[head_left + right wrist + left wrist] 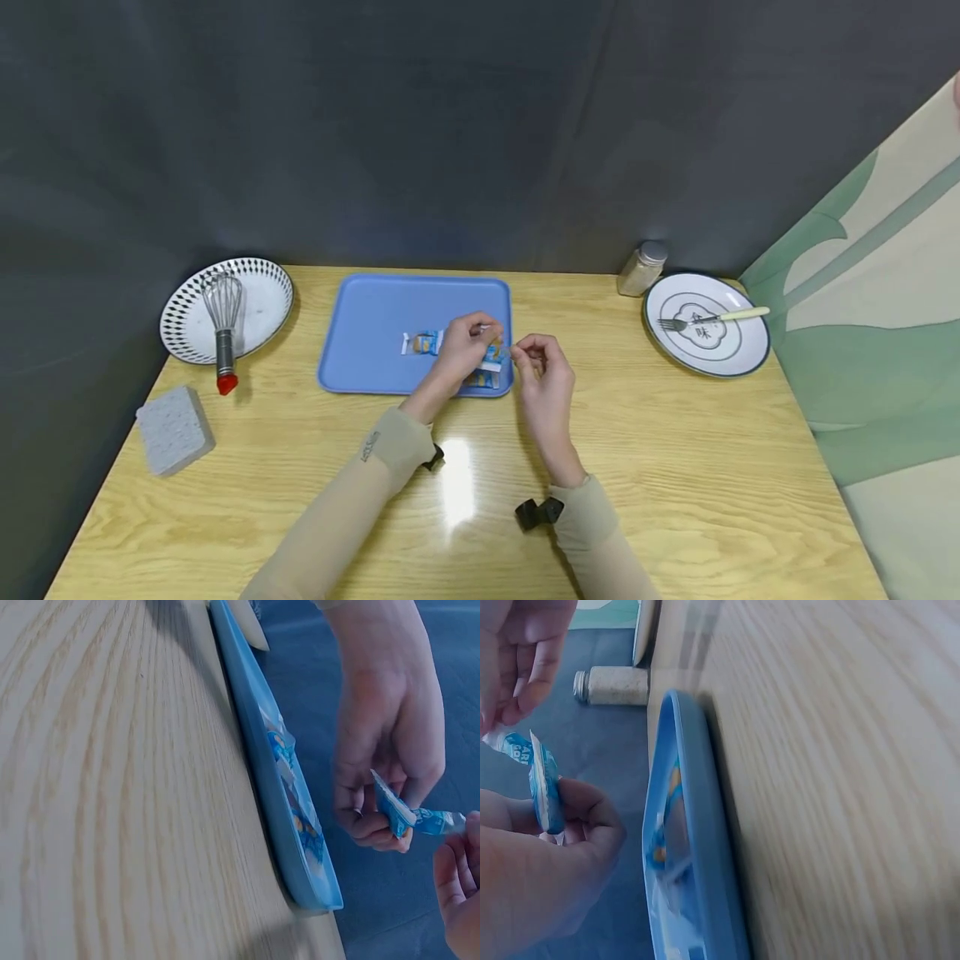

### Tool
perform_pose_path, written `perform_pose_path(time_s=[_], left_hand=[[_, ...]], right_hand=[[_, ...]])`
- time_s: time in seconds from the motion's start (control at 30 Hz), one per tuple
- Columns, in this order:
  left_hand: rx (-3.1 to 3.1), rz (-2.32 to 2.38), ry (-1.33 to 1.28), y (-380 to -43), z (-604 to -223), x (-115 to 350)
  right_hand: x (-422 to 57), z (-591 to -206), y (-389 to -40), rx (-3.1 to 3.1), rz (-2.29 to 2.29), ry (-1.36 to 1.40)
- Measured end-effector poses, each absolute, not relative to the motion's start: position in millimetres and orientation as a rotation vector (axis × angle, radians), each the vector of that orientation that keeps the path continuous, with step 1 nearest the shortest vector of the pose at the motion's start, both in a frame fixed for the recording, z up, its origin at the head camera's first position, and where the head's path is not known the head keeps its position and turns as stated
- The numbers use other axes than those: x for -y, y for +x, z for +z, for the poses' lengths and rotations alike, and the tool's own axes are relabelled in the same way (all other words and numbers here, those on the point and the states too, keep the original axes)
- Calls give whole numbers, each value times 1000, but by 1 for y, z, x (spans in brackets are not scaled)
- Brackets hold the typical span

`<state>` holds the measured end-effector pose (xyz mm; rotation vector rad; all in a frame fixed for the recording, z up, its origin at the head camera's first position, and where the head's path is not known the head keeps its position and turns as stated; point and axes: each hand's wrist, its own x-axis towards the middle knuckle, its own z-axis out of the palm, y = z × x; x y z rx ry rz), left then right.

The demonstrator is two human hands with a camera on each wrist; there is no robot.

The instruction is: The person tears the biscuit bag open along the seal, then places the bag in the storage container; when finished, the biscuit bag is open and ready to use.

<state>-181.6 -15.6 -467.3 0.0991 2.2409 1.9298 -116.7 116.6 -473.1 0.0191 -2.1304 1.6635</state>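
Between both hands, raised above the blue tray [375, 333], is a small blue snack packet [546, 791]. My left hand [463, 350] holds its body between thumb and fingers. At the packet's clear end, a narrow strip of wrapper [439, 822] sticks out sideways, and my right hand [546, 379] pinches its tip. Whether the strip is torn partly or fully from the packet, I cannot tell. More blue packets lie in the tray: one packet [427, 342] left of my left hand, another packet [483, 380] near the tray's front right corner, partly covered.
At the left, a whisk [223, 321] with a red-tipped handle lies across a patterned plate [262, 333], behind a grey sponge [175, 429]. Back right stand a shaker jar [642, 268] and a white plate [720, 358] bearing a fork [712, 319]. A dark curtain [450, 142] hangs behind.
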Motion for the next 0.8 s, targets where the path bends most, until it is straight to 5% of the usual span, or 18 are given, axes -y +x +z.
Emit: perform_pose_path(time_s=[0.8], left_hand=[[-1940, 2401, -437, -147, -486, 100]], right_hand=[[-73, -479, -145, 2586, 1707, 316]])
